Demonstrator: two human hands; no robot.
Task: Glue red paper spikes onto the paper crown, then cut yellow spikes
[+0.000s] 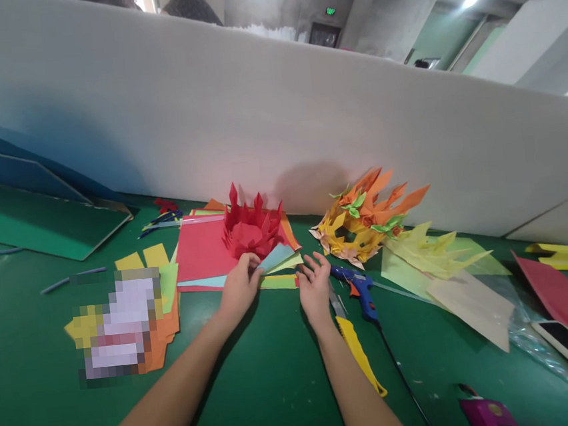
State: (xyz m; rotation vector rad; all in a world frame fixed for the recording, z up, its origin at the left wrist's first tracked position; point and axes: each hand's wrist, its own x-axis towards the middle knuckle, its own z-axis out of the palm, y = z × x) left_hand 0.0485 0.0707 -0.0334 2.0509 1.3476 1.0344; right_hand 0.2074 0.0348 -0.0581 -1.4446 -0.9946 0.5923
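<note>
My left hand (241,285) pinches the edge of a light blue paper sheet (277,258), lifted at its right end. A pale yellow-green sheet (290,262) lies just under it. Close to the right end of these papers, my right hand (315,282) has its fingers apart and holds nothing. Under the left hand lies a stack of coloured paper with a red sheet (200,251) on top. A red folded-paper crown (252,226) stands on the stack, just behind the left hand.
An orange and yellow paper crown (365,218) sits by the white partition (264,114). Right of my right hand lie a blue glue gun (365,292) with its cord and a yellow utility knife (357,350). Orange paper pieces (168,334) lie left, a purple tape measure (489,415) front right.
</note>
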